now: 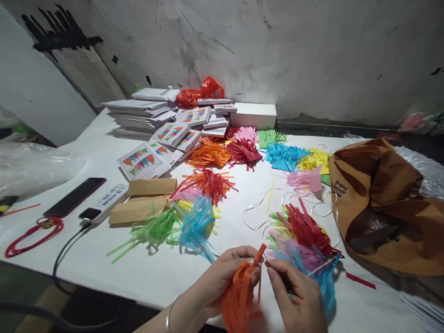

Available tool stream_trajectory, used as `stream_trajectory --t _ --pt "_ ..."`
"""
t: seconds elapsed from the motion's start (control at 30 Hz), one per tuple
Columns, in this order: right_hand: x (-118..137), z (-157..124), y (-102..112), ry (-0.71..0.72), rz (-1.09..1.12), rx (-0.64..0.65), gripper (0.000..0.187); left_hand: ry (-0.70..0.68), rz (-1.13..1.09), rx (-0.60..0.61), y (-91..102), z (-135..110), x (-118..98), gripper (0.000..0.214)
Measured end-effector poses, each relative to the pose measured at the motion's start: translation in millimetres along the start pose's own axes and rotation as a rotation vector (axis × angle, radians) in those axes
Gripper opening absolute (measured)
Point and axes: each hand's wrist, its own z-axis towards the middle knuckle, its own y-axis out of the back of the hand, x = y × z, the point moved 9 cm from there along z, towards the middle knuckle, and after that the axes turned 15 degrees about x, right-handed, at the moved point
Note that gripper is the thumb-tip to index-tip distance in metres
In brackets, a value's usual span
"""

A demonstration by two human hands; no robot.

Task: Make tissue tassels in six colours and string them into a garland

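Note:
My left hand [225, 273] is closed around an orange tissue-paper tassel [239, 298], near its twisted top. The tassel's strips hang down past the table's front edge. Close against that top, my right hand [298, 296] pinches thumb and finger together on something thin and dark that I cannot make out. Behind the right hand lie a red tassel [307, 229] and a blue tassel [328, 286], with pink and green strips among them. A white string [255, 226] loops over the table beside them. Left of my hands rest another blue tassel [197, 219] and a green tassel [159, 229].
Folded fringed paper in several colours, such as an orange bundle [210, 153], lies farther back. Behind stand stacked white packets [138, 111] and a white box [255, 115]. A phone [76, 196], power bank [109, 201] and brown paper pieces [138, 210] lie left; a brown bag [378, 185] lies right.

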Motion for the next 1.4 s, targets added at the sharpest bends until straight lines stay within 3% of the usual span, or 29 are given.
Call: stream_trajectory --t 0.3,0.47,0.67,0.97,1.4 --pt "8 1 -2 0.109 -0.151 0.041 0.018 0.004 0.056 0.006 0.8 0 -1 0.024" --pt "17 -2 -6 0.253 -0.286 0.113 0.018 -0.023 0.227 -0.085 9.7 -4 -9 0.030" --pt "13 7 -12 0.141 -0.232 0.293 0.020 -0.032 0.309 -0.080 10.5 -7 -10 0.034" --pt "8 5 0 0.038 -0.155 0.152 0.029 -0.008 0.110 -0.041 6.2 -7 -5 0.027" --pt "10 4 -2 0.066 -0.161 0.131 0.026 -0.022 0.159 -0.058 9.0 -7 -5 0.027"
